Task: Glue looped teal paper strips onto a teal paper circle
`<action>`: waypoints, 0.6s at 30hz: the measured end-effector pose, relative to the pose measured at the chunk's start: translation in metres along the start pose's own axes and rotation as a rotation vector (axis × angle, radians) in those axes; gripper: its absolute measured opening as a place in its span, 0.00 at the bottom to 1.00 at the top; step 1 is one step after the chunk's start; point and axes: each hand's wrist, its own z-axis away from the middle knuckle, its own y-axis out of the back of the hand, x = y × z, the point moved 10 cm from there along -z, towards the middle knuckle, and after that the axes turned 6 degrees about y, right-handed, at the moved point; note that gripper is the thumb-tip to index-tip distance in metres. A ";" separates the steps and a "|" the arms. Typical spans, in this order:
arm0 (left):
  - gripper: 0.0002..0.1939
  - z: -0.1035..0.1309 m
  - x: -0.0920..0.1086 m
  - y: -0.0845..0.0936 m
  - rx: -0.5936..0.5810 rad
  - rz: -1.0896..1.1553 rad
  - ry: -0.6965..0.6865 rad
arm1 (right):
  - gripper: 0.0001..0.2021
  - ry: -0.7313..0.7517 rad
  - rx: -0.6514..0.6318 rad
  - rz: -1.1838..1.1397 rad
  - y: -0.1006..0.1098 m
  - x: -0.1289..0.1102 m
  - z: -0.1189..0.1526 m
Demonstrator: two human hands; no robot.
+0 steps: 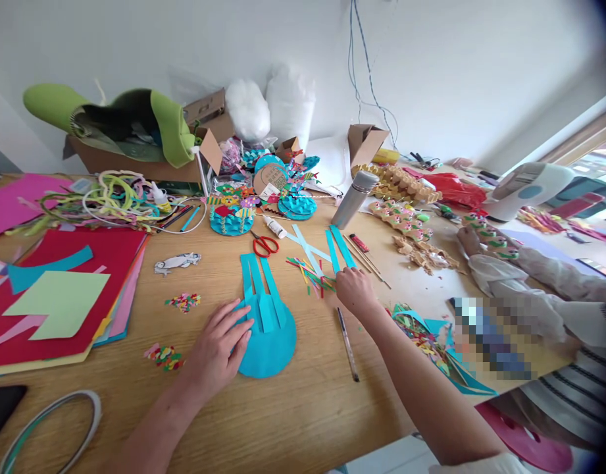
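Note:
A round blue paper piece (269, 349) with several strips reaching up from it lies on the wooden table. My left hand (226, 339) rests on its left edge, fingers spread. Further right, my right hand (356, 289) is closed at the lower end of two blue paper strips (343, 247); its fingertips are partly hidden. Thin coloured paper strips (310, 273) lie between the hands, beside that right hand. Red-handled scissors (266, 245) and a white glue bottle (275, 227) lie beyond the round piece. A pen (348, 345) is just below my right hand.
Coloured paper sheets (120, 263) are stacked at left. A metal flask (354, 199) stands behind the blue strips. Paper scraps (426, 342) lie at right, near another person's sleeve (586, 368). Finished blue crafts (231, 220) stand at the back.

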 end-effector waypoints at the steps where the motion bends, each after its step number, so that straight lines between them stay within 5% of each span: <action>1: 0.12 0.000 0.000 0.000 0.002 0.004 0.007 | 0.11 -0.016 0.003 -0.010 0.000 0.003 -0.001; 7: 0.13 -0.003 -0.005 0.006 0.038 0.087 0.074 | 0.17 -0.226 0.128 -0.063 0.031 0.046 0.007; 11: 0.13 -0.006 -0.021 0.018 0.111 0.230 0.221 | 0.12 -0.392 0.554 -0.437 0.086 0.066 0.032; 14: 0.13 -0.004 -0.043 0.016 0.100 0.464 0.447 | 0.08 -0.296 0.772 -1.003 0.112 0.042 0.047; 18: 0.19 0.002 -0.057 0.000 0.045 0.950 0.723 | 0.03 0.025 0.756 -1.435 0.145 -0.033 0.061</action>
